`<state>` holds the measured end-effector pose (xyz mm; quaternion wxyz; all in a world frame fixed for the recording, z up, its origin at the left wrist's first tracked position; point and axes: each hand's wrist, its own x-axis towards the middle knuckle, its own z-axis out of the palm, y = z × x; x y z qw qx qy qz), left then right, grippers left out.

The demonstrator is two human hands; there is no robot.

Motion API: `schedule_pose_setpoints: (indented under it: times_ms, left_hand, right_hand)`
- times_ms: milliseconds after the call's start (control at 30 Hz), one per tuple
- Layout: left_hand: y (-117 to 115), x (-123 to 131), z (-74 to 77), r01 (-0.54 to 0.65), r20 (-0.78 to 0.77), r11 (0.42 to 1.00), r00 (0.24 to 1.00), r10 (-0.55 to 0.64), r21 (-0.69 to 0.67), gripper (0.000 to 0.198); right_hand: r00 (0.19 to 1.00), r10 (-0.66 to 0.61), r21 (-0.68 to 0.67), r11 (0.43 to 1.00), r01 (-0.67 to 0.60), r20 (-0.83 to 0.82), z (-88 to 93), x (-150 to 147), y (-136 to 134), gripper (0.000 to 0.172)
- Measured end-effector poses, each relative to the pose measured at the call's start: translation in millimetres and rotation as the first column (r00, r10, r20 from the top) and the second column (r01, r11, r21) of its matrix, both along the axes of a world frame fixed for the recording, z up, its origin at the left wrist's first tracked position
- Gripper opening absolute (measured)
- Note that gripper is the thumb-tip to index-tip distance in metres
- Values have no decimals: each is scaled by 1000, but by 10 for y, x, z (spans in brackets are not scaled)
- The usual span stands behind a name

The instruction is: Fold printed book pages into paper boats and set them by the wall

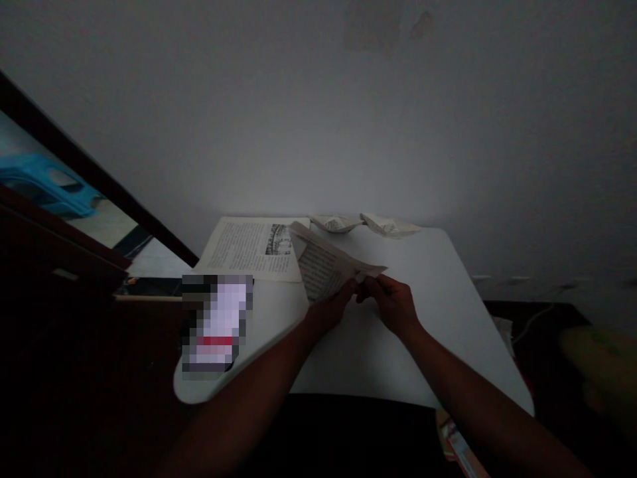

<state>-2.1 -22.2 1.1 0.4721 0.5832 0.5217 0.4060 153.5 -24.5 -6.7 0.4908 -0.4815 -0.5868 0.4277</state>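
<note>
From my head view, I hold a folded printed page lifted off the middle of the white table so its crease stays free. My left hand and right hand both pinch its near edge, fingers closed. An open book lies far left, two paper boats at the far edge.

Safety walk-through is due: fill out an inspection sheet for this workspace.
Surface: white table, dimly lit.
Job's things: folded printed page, held above the table by both hands.
Clutter: open printed sheet; two folded paper boats at the far edge; blurred-out item at the near left.
Grippers: left hand and right hand pinch the page.
Cables: pale cable right of the table.
Surroundings: bare wall; dark frame on the left.
</note>
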Motion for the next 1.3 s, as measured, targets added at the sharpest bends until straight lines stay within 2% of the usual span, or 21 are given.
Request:
schedule_pose_setpoints:
  times_ms: [100, 133, 200, 267, 300, 367, 467, 533, 600, 667, 800, 933, 1000, 1133, 1200, 1300]
  left_hand:
    - [51, -74, -96, -81, 123, 995, 990, 73, 56, 26]
    - [76, -100, -126, -81, 198, 995, 978, 69, 51, 25]
    - [127, -143, -169, -62, 244, 997, 969, 49, 49, 24]
    - [174, -173, -187, -65, 279, 995, 959, 43, 70, 13]
    - [192, -184, -190, -73, 307, 994, 951, 45, 82, 6]
    - [218, -203, -187, -41, 372, 998, 928, 18, 55, 14]
    - [232, -227, -182, 115, 424, 991, 902, -78, -64, 13]
    - [233, -237, -174, 193, 434, 973, 893, -122, -123, 9]
    - [231, -243, -154, 248, 444, 955, 883, -153, -163, 12]
    - [230, -249, -118, 296, 455, 934, 872, -179, -200, 15]
    - [238, -283, -16, 337, 489, 908, 853, -182, -250, 21]
    - [254, -330, 53, 406, 580, 871, 793, -186, -276, 25]
    - [251, -336, 64, 431, 615, 862, 765, -192, -268, 24]
    - [238, -310, 61, 470, 645, 850, 731, -222, -240, 27]
    - [251, -292, 50, 440, 626, 865, 751, -208, -241, 29]
    - [304, -273, 17, 278, 579, 943, 806, -126, -182, 27]
  right_hand:
    - [984, 24, -26, 999, -29, -179, -48, 99, 66, 25]
    - [961, 8, -13, 1000, -13, -276, -63, 125, 88, 25]
    - [913, -17, 1, 1000, 19, -408, -86, 155, 125, 25]
    - [890, -42, -5, 999, 44, -454, -97, 160, 149, 25]
    - [889, -52, -12, 999, 52, -456, -98, 157, 156, 24]
    - [895, -59, -25, 998, 53, -442, -91, 153, 161, 23]
    - [912, -67, 5, 997, 76, -404, -66, 175, 166, 26]
    - [921, -77, 42, 994, 100, -381, -46, 212, 180, 37]
    - [926, -88, 66, 991, 120, -368, -25, 257, 199, 52]
    - [933, -78, 82, 990, 114, -352, -2, 302, 217, 59]
    - [952, -51, 140, 985, 98, -303, 49, 376, 230, 49]
    - [934, -88, 183, 970, 160, -347, 50, 449, 253, 57]
    - [935, -66, 143, 982, 123, -349, 12, 474, 273, 51]
    - [928, 20, 13, 1000, -16, -373, -91, 480, 293, 28]
    - [923, 34, -24, 999, -47, -383, -123, 472, 285, 22]
    - [943, -65, -26, 998, 60, -327, -135, 468, 262, 16]
